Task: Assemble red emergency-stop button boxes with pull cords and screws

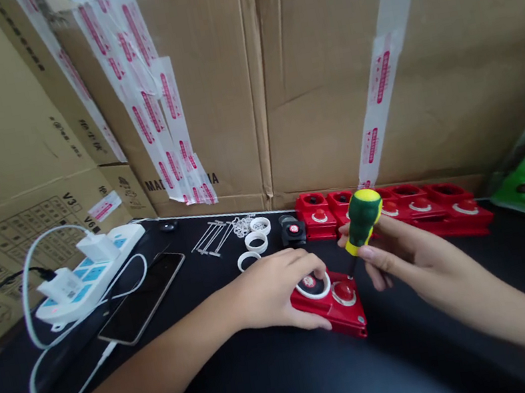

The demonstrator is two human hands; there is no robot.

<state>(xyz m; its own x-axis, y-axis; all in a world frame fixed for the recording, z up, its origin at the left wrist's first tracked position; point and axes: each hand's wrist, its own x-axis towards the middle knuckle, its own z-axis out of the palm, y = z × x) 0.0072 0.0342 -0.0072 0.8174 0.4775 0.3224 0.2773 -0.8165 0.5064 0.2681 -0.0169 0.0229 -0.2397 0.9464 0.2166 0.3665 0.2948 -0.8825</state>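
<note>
A red plastic device [335, 302] with a white ring and a red button lies on the black table [285, 382]. My left hand [272, 293] is closed over its left side, thumb under the near edge. My right hand [394, 251] grips a green and yellow screwdriver [362, 219], held upright with its dark shaft pointing down at the device's far right corner.
A row of several red devices [421, 206] lines the back by cardboard boxes [323, 77]. White rings [255, 242], metal pins [211, 236] and a small black part [293, 230] lie behind my left hand. A phone [143, 299] and a white power strip [90, 274] sit at left.
</note>
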